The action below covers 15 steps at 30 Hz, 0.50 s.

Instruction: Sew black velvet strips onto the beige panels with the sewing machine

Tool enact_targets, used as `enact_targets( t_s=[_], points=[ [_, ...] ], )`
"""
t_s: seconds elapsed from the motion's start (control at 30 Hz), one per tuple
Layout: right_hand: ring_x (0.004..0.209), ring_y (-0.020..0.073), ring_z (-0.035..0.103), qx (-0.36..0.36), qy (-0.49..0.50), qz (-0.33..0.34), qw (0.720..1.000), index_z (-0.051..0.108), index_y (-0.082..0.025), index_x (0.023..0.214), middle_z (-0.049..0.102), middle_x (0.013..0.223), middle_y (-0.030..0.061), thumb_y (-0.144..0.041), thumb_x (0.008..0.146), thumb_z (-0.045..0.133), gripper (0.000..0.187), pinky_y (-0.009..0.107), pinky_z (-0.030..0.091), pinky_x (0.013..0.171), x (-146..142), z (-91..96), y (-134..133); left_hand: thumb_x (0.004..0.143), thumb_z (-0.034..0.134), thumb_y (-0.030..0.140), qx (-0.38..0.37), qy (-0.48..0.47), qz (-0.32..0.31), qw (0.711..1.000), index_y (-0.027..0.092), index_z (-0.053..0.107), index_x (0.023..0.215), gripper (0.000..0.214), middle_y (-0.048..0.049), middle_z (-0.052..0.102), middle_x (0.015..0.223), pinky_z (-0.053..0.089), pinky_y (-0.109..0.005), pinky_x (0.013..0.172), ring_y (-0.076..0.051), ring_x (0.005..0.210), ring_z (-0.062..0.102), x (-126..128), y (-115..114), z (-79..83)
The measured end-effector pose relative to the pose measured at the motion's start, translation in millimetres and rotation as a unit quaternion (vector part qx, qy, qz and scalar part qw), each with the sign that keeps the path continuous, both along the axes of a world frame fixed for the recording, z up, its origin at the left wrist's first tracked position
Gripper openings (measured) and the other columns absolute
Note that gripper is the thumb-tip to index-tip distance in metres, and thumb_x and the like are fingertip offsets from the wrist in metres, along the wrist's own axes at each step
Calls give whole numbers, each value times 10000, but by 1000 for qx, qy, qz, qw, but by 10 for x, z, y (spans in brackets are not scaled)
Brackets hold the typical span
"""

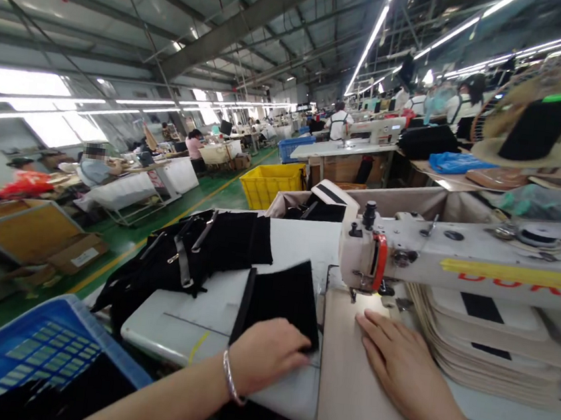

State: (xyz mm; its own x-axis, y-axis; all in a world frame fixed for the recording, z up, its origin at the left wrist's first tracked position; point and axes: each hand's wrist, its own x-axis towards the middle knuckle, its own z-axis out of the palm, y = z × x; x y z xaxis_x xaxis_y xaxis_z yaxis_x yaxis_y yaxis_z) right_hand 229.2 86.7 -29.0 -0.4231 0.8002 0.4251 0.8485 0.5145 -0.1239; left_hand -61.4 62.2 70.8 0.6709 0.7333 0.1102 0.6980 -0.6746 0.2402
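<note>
A beige fabric panel (344, 370) lies lengthwise under the needle area of the sewing machine (363, 252). My right hand (396, 352) rests flat on this panel, fingers stretched toward the presser foot. To its left, a black fabric piece (283, 300) lies on the white machine table (163, 324). My left hand (270, 352), with a silver bangle at the wrist, is over the near edge of the black piece. Its fingers are curled together at the piece's lower right corner, and the fingertips are partly hidden.
Beige panels with black patches (491, 346) are stacked behind the machine arm. Black fabric with straps and buckles (185, 253) lies at the table's far left. A blue crate (65, 301) holding black fabric stands at lower left. Beyond are a yellow crate (268, 185) and co-workers.
</note>
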Motion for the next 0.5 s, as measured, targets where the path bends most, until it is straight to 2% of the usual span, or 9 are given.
enact_targets(
  t_s=[0.07, 0.1, 0.17, 0.23, 0.3, 0.4, 0.5],
  points=[
    [1135, 234, 519, -17, 0, -5, 1000, 534, -291, 1278, 570, 1285, 21, -337, 937, 436, 357, 422, 408, 909, -21, 68, 2, 975, 437, 392, -49, -38, -38, 997, 229, 637, 1090, 283, -17, 660, 1027, 451, -289, 912, -162, 958, 582, 195, -16, -120],
    [1129, 234, 517, -23, 0, -8, 1000, 541, -297, 1265, 571, 1278, 17, -336, 942, 431, 343, 424, 405, 906, -29, 95, 2, 992, 399, 358, -44, -57, -22, 997, 226, 630, 1094, 285, -21, 650, 1056, 428, -292, 950, -158, 1001, 568, 240, 75, -162],
    [1130, 237, 507, -30, -1, -7, 1000, 533, -307, 1271, 564, 1282, 17, -336, 950, 420, 341, 431, 396, 909, -38, 129, -2, 1001, 356, 263, 1, -73, 75, 995, 202, 589, 1138, 277, -51, 609, 1147, 368, -331, 1026, -171, 1109, 518, 256, 404, -237],
    [1151, 241, 488, -31, -3, -5, 1000, 506, -314, 1301, 545, 1306, 19, -334, 953, 415, 361, 436, 387, 916, -40, 134, -8, 955, 462, 252, 42, -61, 194, 978, 160, 565, 1136, 227, -107, 571, 1181, 334, -411, 1048, -232, 1168, 472, 218, 803, -324],
    [1179, 244, 468, -30, -4, -3, 1000, 486, -317, 1323, 526, 1333, 21, -329, 953, 416, 377, 440, 378, 926, -38, 126, -13, 879, 587, 265, 46, -56, 257, 964, 123, 582, 1012, 196, -139, 580, 1076, 359, -468, 995, -284, 1103, 494, 162, 1123, -418],
    [1198, 244, 455, -31, -3, -4, 999, 481, -315, 1329, 512, 1351, 24, -326, 956, 413, 379, 443, 367, 937, -34, 126, -19, 800, 669, 265, 20, -68, 261, 963, 134, 560, 832, 173, -87, 584, 892, 432, -419, 874, -249, 916, 545, 79, 1296, -497],
    [1202, 238, 452, -38, 2, -5, 999, 477, -312, 1332, 509, 1354, 23, -320, 962, 404, 377, 438, 359, 944, -36, 150, -25, 814, 651, 288, -27, -107, 220, 969, 156, 543, 867, 179, -26, 591, 849, 466, -303, 773, -173, 809, 562, 49, 1167, -441]
  ],
)
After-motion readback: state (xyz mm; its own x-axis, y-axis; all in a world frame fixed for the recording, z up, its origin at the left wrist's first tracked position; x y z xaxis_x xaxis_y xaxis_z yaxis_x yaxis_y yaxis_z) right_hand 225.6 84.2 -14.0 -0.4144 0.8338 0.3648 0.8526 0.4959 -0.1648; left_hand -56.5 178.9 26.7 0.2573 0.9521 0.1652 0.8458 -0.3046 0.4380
